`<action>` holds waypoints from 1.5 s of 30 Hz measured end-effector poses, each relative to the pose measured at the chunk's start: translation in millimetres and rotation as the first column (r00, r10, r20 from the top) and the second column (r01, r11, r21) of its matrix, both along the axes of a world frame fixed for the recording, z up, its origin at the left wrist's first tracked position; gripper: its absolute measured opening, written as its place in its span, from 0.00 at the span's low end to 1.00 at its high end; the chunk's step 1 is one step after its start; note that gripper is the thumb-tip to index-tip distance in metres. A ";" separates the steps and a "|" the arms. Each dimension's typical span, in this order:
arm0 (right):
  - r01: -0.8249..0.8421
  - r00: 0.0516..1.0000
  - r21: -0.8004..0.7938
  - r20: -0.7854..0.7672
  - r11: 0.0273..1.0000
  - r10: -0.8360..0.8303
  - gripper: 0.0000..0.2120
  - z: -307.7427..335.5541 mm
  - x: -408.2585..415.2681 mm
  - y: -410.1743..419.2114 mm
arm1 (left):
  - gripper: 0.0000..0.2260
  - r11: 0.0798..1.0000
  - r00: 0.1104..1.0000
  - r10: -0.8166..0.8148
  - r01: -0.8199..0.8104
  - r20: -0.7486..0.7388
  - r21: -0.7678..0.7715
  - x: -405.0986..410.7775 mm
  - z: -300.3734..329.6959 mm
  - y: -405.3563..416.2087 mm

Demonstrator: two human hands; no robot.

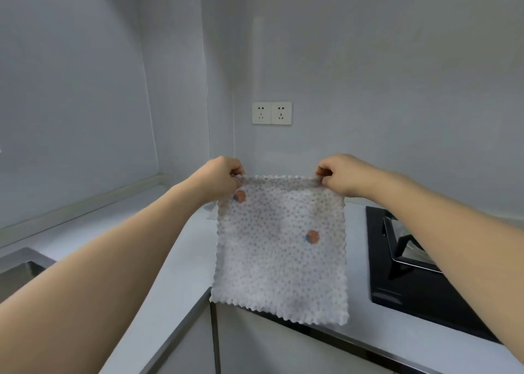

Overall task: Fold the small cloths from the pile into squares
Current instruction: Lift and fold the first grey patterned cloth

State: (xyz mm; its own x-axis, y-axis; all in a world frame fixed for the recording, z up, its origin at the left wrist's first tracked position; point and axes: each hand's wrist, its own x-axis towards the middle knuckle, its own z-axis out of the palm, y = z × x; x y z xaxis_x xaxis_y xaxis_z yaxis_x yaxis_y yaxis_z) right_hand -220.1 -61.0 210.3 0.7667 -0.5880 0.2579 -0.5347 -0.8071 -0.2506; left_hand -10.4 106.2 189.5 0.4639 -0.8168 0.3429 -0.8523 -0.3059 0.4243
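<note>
1 head-worn view faces forward and slightly down into a counter (175, 274) corner, close.

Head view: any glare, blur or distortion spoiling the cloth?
Head view: light even and soft, no glare on the cloth; its dots look slightly soft; wide-angle bends the forearms and counter edges; both hands sharp enough.

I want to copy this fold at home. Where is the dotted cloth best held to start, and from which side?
Probably by its two top corners, from above, as here: the left hand pinches one corner, the right hand the other. Held so, the cloth hangs flat and open with its bottom edge free to bring up.
</note>
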 end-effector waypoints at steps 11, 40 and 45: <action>0.099 0.980 -0.135 0.186 0.986 -0.073 0.14 -96.3 21.5 -23.1 | 0.07 0.991 0.965 0.068 -0.036 0.252 -0.129 17.2 -85.3 -22.2; -0.018 1.000 0.035 -0.022 0.999 0.018 0.13 -224.7 -50.8 42.8 | 0.11 0.915 0.879 -0.368 0.285 0.304 0.285 -16.0 -185.3 55.1; -0.002 0.999 0.042 -0.048 0.999 0.004 0.20 -220.7 -53.6 52.5 | 0.07 0.904 0.868 -0.381 0.277 0.319 0.325 -12.3 -180.4 55.3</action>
State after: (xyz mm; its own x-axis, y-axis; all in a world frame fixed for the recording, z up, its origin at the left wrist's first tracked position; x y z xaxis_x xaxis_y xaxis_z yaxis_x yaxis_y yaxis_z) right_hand -273.7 -8.5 -10.3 0.7794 -0.5950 0.1963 -0.5443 -0.7981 -0.2584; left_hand -22.7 161.6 9.1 0.0349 -0.9815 0.1883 -0.9994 -0.0343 0.0063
